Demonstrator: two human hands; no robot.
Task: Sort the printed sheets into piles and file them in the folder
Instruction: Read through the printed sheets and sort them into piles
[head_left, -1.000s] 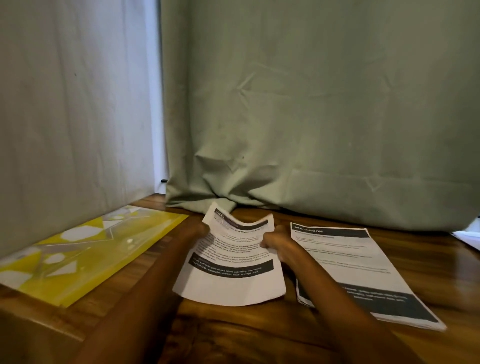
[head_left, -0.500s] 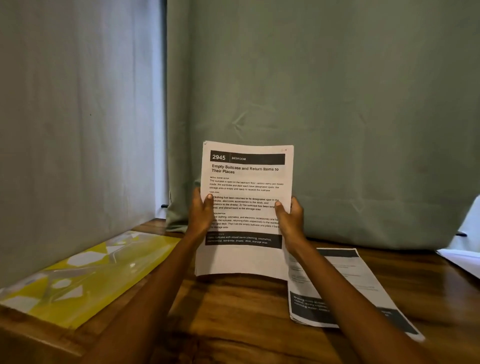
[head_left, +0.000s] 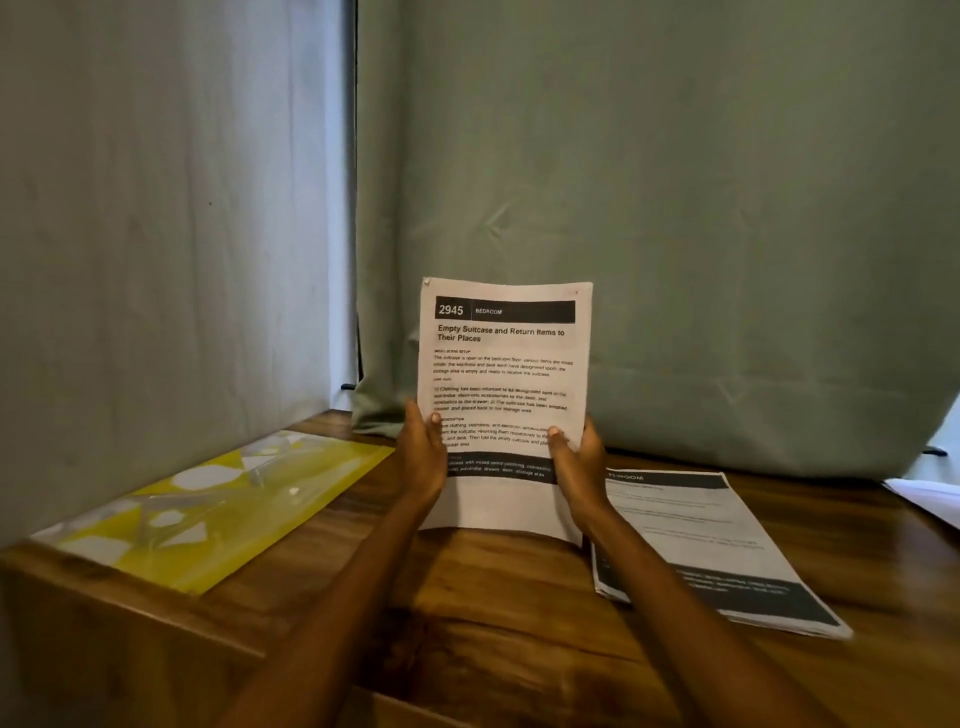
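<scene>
Holding printed sheet (head_left: 503, 364) upright over wooden table (head_left: 493, 613), left hand (head_left: 423, 457) & right hand (head_left: 579, 465) each pinch a side edge w/ thumbs in front, pile of sheets (head_left: 706, 545) flat to the right, yellow folder (head_left: 208, 504) far left.

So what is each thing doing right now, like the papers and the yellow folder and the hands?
Held sheet: upright, printed side facing the camera, pinched at both side edges.
Left hand: grips the sheet's left edge.
Right hand: grips the sheet's right edge.
Paper pile: lying flat on the table, right of the hands.
Yellow folder: lying flat on the table at the left, untouched.
Table: wooden, carrying the pile and folder.
</scene>
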